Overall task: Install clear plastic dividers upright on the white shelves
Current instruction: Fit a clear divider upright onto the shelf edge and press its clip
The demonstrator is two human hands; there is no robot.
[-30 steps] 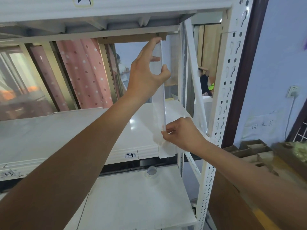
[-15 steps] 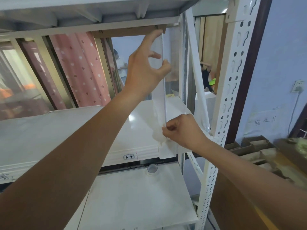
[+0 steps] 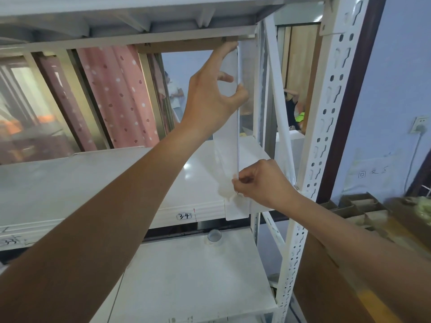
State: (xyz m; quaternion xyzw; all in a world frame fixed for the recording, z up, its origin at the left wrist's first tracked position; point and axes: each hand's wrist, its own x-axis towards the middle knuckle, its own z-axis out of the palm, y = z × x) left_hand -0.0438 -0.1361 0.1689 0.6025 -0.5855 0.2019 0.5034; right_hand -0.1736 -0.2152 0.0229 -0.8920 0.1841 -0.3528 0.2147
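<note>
Clear divider (image 3: 229, 145) stands upright on white shelf (image 3: 93, 183) beside perforated upright (image 3: 324, 127); left hand (image 3: 212, 99) pinches its top, right hand (image 3: 263, 183) its base.

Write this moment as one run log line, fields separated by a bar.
step: seating divider | clear divider: upright on shelf | left hand: grips top | right hand: pinches bottom edge | status: not released
</note>
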